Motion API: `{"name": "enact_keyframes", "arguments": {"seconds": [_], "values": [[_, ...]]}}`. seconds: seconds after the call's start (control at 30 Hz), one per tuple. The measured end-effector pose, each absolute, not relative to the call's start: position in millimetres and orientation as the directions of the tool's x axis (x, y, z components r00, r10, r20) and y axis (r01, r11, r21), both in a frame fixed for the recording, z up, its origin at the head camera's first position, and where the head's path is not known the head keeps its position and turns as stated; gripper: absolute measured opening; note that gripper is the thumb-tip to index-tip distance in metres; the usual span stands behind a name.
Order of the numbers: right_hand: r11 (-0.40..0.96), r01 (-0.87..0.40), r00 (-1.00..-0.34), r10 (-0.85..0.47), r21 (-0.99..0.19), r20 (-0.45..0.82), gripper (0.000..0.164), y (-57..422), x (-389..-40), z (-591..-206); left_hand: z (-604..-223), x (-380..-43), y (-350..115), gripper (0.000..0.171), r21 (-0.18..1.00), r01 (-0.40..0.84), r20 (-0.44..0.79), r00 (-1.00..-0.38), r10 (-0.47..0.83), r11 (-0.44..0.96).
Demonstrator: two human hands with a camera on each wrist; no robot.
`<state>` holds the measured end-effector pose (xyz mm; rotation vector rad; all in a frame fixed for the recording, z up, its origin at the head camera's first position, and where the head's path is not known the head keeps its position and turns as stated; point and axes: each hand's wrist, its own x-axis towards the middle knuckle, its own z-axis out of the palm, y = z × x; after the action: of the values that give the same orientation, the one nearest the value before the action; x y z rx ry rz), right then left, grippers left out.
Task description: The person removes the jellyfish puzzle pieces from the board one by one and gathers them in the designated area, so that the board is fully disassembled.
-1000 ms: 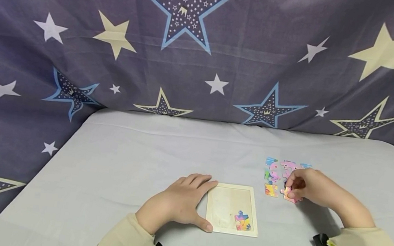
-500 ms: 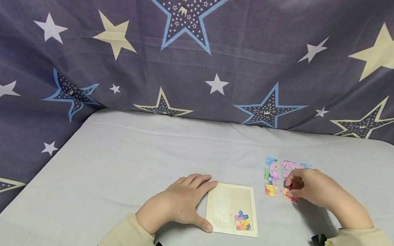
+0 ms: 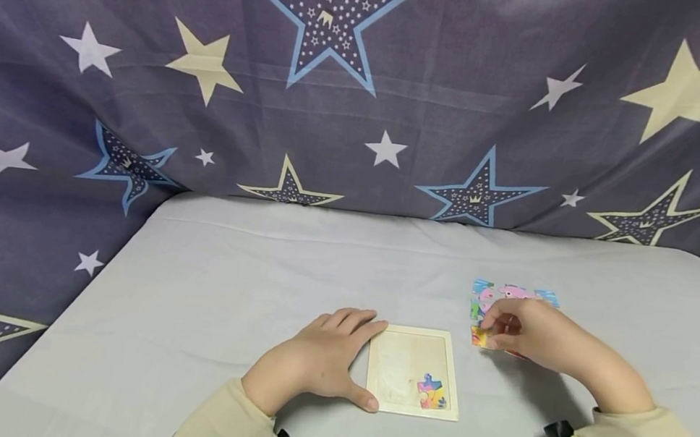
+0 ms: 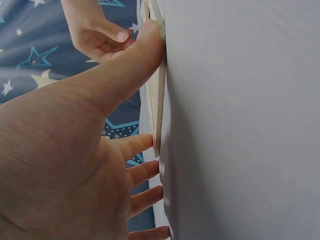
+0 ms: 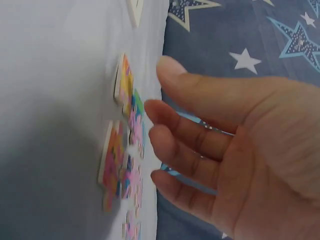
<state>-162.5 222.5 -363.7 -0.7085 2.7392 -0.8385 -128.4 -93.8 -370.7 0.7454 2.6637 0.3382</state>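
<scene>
My left hand point(image 3: 319, 360) rests beside the square wooden puzzle tray point(image 3: 399, 352), its thumb and index finger spread along the tray's left side. The left wrist view has the thumb point(image 4: 145, 47) touching the tray edge. A blue, pink and yellow jigsaw piece point(image 3: 432, 394) lies in the tray's near right corner. Above the loose pieces hovers my right hand point(image 3: 533, 332), fingers loosely bent, thumb apart from them, nothing between. Closest to its thumb is a yellow jigsaw piece point(image 5: 124, 82); an orange-red jigsaw piece point(image 5: 113, 157) lies beside it. The hand hides several pieces in the head view.
Several jigsaw pieces with pink and blue pictures, one a pink-faced piece point(image 3: 514, 292), lie in rows right of the tray. A pale grey cloth point(image 3: 251, 272) covers the surface. Behind it hangs a dark star-patterned curtain point(image 3: 429, 111).
My right hand has shifted left from the orange-red jigsaw piece, letting go of it, to above the yellow one. The left hand and the tray stay put.
</scene>
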Motion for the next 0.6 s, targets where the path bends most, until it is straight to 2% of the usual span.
{"name": "enact_keyframes", "arguments": {"seconds": [0.2,0.43,0.6], "values": [[0.638,-0.475,-0.811,-0.585,-0.606,0.019,0.015,209,-157,-361,-371,-129,-94,0.11,0.319,0.452,-0.27,-0.8,0.536,0.833],[0.618,-0.436,-0.789,-0.612,-0.654,-0.053,0.017,193,-150,-358,-371,-129,-94,0.11,0.32,0.452,-0.272,-0.798,0.538,0.832],[0.575,-0.441,-0.75,-0.658,-0.689,-0.068,0.019,185,-147,-360,-370,-129,-94,0.109,0.318,0.453,-0.274,-0.797,0.538,0.833]]}}
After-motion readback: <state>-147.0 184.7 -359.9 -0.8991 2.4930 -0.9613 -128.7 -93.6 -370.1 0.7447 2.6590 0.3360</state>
